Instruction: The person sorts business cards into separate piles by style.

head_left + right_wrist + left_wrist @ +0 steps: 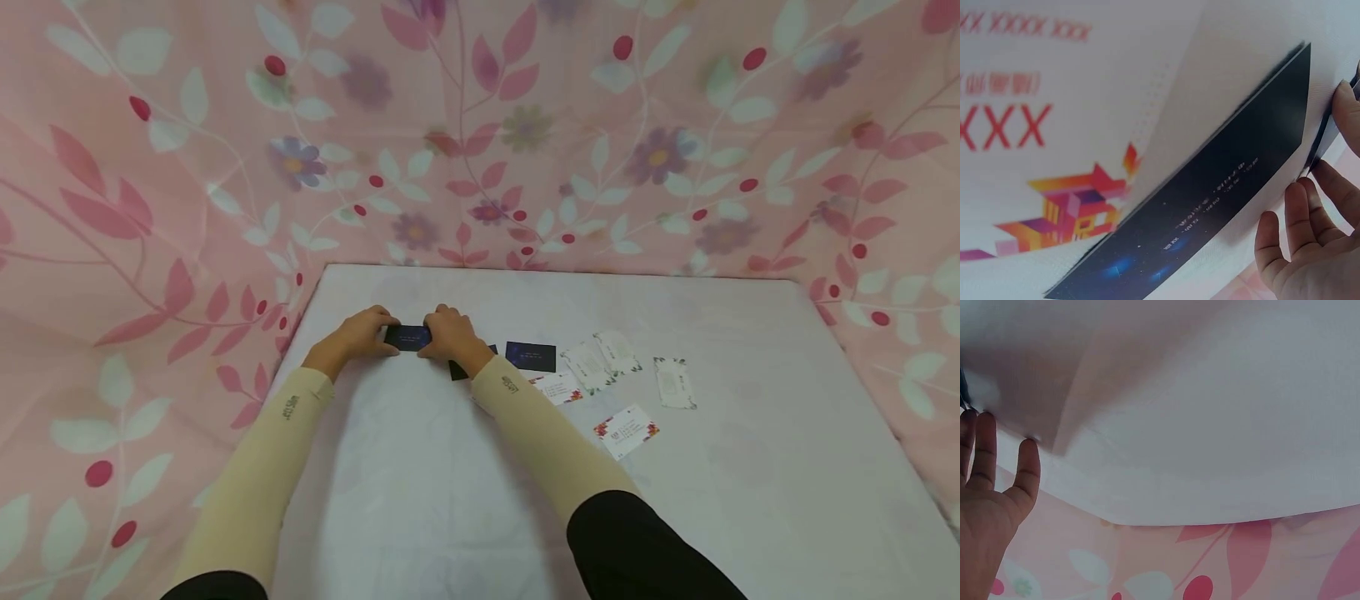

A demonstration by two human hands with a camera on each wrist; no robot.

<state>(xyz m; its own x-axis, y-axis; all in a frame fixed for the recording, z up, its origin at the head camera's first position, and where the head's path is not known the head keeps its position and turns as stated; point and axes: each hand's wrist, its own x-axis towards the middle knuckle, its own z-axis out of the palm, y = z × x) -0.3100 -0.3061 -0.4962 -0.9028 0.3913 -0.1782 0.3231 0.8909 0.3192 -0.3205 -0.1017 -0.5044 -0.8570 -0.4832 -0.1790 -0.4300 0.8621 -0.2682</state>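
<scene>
Both hands hold a dark blue business card near the back left of the white table. My left hand grips its left end, and my right hand its right end, thumbs on the near side. In the right wrist view, the thumb and a finger of that hand pinch the card's edge. The left wrist view has the left hand at its edge, with the card mostly cut off. A second dark card lies beside the right hand, partly hidden under the wrist in the head view.
Another dark card lies right of the right wrist. Beyond it are white cards with leafy borders, one apart. White cards with red and orange corners lie nearer. A pink floral cloth hangs behind the table.
</scene>
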